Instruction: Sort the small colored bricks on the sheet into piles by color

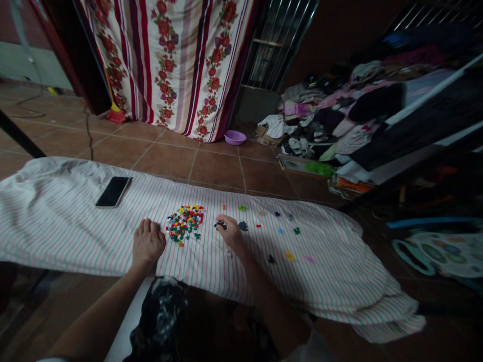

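My left hand (148, 244) rests palm down on the striped cloth (90, 236), its fingers laid out beside the left edge of a mixed pile of small coloured pieces (184, 223). To the right of that pile, my right hand (231, 234) is closed, fingertips pinched together down at a small group of black pieces (220, 225). Whatever sits between those fingertips is too small to make out. Close by the right hand lies a dark grey cluster (243, 226). Small single-colour groups are spread further right, among them green pieces (297, 231), yellow pieces (290, 256) and pink pieces (310, 260).
A phone (113, 192) lies on the cloth at the left. Beyond the table are a tiled floor, a flowered curtain (177, 65) and a purple basin (235, 138). Heaped clothes (332, 110) fill the right background. A blue-handled item (415, 251) stands low at right.
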`<control>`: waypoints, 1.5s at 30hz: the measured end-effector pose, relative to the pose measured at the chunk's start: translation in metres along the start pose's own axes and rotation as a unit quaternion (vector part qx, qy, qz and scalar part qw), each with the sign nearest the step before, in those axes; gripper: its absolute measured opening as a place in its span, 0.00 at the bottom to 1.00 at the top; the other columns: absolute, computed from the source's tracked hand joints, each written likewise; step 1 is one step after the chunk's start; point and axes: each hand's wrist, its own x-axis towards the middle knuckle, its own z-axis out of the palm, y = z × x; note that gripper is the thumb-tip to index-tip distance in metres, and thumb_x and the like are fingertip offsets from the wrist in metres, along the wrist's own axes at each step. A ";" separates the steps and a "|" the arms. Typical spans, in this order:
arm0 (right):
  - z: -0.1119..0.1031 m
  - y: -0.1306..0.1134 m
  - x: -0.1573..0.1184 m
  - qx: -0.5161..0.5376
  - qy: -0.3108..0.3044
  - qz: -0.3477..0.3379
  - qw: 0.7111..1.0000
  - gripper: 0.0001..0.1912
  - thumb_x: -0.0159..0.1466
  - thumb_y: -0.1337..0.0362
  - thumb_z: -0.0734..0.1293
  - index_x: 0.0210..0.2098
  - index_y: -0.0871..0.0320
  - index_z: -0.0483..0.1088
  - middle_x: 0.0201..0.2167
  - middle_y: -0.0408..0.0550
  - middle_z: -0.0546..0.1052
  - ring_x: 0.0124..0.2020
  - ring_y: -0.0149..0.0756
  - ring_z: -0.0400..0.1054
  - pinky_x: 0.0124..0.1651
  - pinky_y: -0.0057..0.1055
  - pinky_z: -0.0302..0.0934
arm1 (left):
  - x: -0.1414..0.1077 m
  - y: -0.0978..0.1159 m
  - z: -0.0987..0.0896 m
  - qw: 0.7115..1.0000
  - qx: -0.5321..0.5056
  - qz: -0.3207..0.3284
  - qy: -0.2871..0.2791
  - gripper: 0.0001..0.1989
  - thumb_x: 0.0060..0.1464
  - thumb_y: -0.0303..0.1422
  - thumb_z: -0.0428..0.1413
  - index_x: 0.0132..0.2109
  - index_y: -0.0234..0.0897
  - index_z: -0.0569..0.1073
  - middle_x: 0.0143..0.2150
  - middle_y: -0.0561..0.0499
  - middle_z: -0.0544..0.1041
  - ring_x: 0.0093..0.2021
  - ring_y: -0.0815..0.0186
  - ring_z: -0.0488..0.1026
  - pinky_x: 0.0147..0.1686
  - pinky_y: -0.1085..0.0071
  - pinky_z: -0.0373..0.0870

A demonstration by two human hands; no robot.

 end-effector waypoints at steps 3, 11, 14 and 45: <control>-0.004 0.002 -0.003 -0.022 0.023 0.026 0.999 0.13 0.56 0.69 0.62 0.38 0.57 0.75 0.41 0.52 0.79 0.47 0.41 0.71 0.55 0.40 0.63 | 0.000 0.000 -0.002 1.000 0.000 0.002 0.001 0.12 0.59 0.31 0.44 0.43 0.32 0.70 0.50 0.36 0.71 0.56 0.51 0.66 0.51 0.57 0.64; 0.002 0.002 -0.012 -0.050 0.038 0.099 0.993 0.21 0.53 0.72 0.62 0.45 0.60 0.75 0.41 0.54 0.76 0.38 0.38 0.73 0.47 0.37 0.69 | -0.001 -0.001 0.001 1.000 0.005 0.001 0.000 0.11 0.58 0.31 0.45 0.43 0.32 0.69 0.51 0.36 0.70 0.57 0.50 0.65 0.51 0.57 0.64; 0.002 0.003 -0.012 -0.025 0.043 0.091 0.995 0.20 0.53 0.73 0.60 0.42 0.59 0.75 0.41 0.54 0.76 0.40 0.39 0.73 0.45 0.36 0.70 | -0.001 -0.002 0.004 1.000 0.006 0.004 0.005 0.11 0.58 0.32 0.45 0.44 0.32 0.69 0.52 0.36 0.70 0.57 0.50 0.65 0.52 0.57 0.64; 0.081 -0.122 0.045 -0.179 -0.229 -0.047 0.956 0.16 0.68 0.67 0.59 0.48 0.52 0.77 0.42 0.51 0.74 0.47 0.37 0.66 0.51 0.31 0.59 | 0.000 -0.001 0.009 1.000 -0.016 -0.015 0.007 0.15 0.58 0.31 0.46 0.46 0.29 0.72 0.58 0.32 0.70 0.63 0.47 0.62 0.58 0.54 0.61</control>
